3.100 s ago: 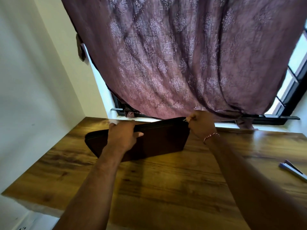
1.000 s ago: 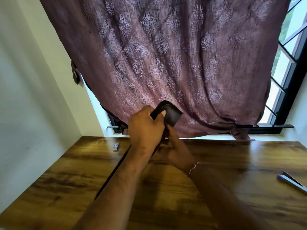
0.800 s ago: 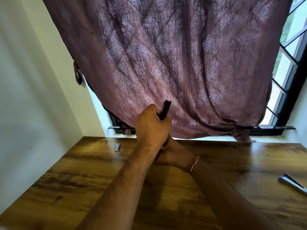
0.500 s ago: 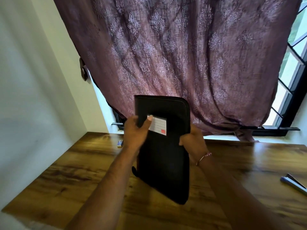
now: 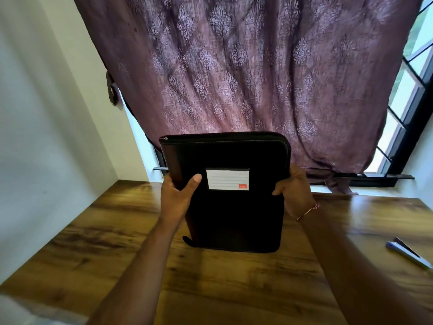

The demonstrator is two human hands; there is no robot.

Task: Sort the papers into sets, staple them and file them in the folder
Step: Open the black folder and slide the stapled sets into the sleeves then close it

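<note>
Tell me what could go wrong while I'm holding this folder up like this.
1. Your left hand and right hand grip the folder only by its side edges, upright over the table. It might slip and drop.
2. The stapler lies on the table just right of your right arm. Laying the folder down with a wide elbow could knock it.

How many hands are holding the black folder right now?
2. The left hand grips the folder at its left edge, thumb on the front cover beside the label; the right hand grips its right edge. Behind it, each grip is hidden.
</note>
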